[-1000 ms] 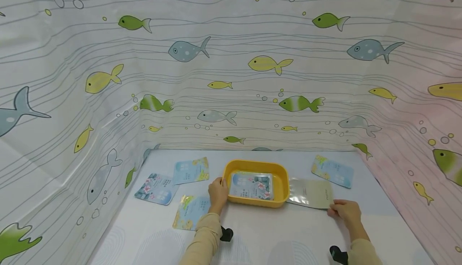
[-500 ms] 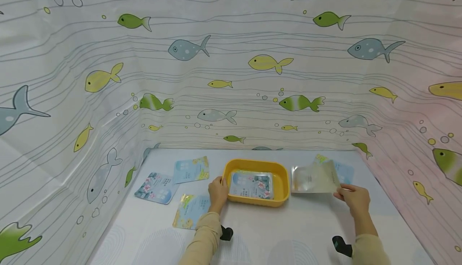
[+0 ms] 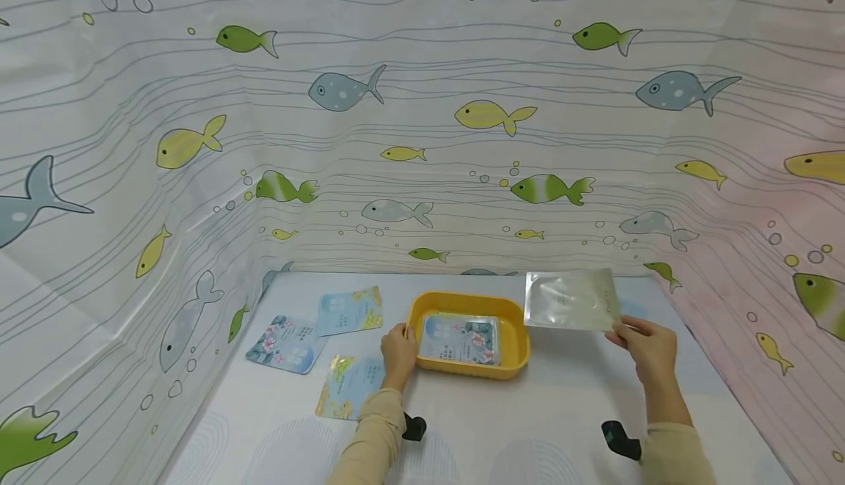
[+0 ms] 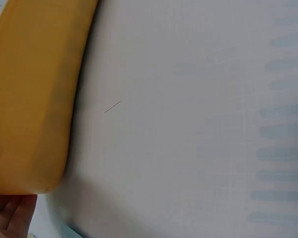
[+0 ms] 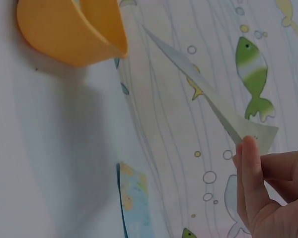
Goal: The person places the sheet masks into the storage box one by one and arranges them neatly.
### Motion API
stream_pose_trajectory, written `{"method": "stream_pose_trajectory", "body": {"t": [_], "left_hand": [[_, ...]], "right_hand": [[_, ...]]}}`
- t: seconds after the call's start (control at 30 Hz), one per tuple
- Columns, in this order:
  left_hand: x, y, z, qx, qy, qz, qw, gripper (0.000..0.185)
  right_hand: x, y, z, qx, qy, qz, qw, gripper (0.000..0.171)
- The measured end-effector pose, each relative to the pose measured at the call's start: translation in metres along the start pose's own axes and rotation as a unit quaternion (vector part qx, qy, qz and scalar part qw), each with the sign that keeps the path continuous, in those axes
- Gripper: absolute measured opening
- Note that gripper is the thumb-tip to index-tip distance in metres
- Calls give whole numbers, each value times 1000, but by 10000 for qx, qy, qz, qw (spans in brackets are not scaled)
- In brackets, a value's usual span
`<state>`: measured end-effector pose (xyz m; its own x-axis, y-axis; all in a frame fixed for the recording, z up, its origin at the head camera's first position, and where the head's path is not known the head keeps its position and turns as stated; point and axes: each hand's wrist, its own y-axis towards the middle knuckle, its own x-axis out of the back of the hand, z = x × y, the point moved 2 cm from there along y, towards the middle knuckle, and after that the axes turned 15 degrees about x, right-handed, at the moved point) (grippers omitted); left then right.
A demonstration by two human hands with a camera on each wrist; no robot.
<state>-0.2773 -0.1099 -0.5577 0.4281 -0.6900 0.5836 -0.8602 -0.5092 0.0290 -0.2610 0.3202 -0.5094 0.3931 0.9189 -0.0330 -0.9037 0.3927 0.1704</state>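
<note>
A yellow tray (image 3: 521, 334) sits mid-table with a blue flowered packet (image 3: 460, 339) lying inside it. My left hand (image 3: 399, 353) grips the tray's left rim; the left wrist view shows the tray's wall (image 4: 32, 99) and a bit of my palm (image 4: 10, 213). My right hand (image 3: 643, 345) pinches the right corner of a silvery packet (image 3: 571, 299) and holds it lifted above the table, right of the tray. In the right wrist view that packet (image 5: 208, 101) is edge-on between my fingers (image 5: 253, 173), with the tray (image 5: 69, 32) beyond.
Three blue packets lie left of the tray (image 3: 349, 311) (image 3: 287, 345) (image 3: 348, 387). Another blue packet (image 5: 134, 203) lies on the table at the right, hidden behind the lifted one in the head view. Fish-print curtains (image 3: 422, 140) wall in the table on three sides.
My right hand has lifted the silvery packet off the table beside the tray and raised it up. The left hand and tray have stayed put.
</note>
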Motion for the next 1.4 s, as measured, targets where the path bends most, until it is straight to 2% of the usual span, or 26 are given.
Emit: {"method": "stream_pose_trajectory", "body": {"t": [0.07, 0.1, 0.2, 0.23, 0.27, 0.4, 0.57, 0.87, 1.17, 1.4], "left_hand": [[0, 0, 0, 24, 1, 4, 10000, 22], [0, 0, 0, 35, 4, 13, 10000, 22], [0, 1, 1, 55, -21, 26, 10000, 23], [0, 1, 1, 56, -24, 28, 10000, 23], [0, 1, 1, 73, -37, 39, 10000, 23], [0, 0, -1, 95, -51, 59, 9999, 23], [1, 0, -2, -3, -52, -49, 10000, 21], [2, -1, -3, -104, -44, -185, 9998, 19], [2, -2, -3, -196, -62, -161, 9997, 18], [2, -1, -2, -232, -30, -97, 9997, 19]], "right_hand": [[-2, 4, -12, 187, 412, 103, 9989, 36], [-11, -6, 7, 113, 338, 179, 9992, 38], [-23, -10, 10, 181, 386, 347, 9985, 36], [-33, -20, 28, 64, 5, 329, 9994, 40], [-40, -25, 37, -15, -177, 406, 9990, 44], [-58, -34, 44, -271, -123, 528, 9982, 45], [-77, -39, 36, -413, 13, 678, 9968, 44], [-108, -50, 23, -456, -111, 979, 9941, 37], [-133, -56, 11, -372, -558, 1156, 9910, 31], [-150, -64, 5, -471, -565, 1141, 9907, 31]]}}
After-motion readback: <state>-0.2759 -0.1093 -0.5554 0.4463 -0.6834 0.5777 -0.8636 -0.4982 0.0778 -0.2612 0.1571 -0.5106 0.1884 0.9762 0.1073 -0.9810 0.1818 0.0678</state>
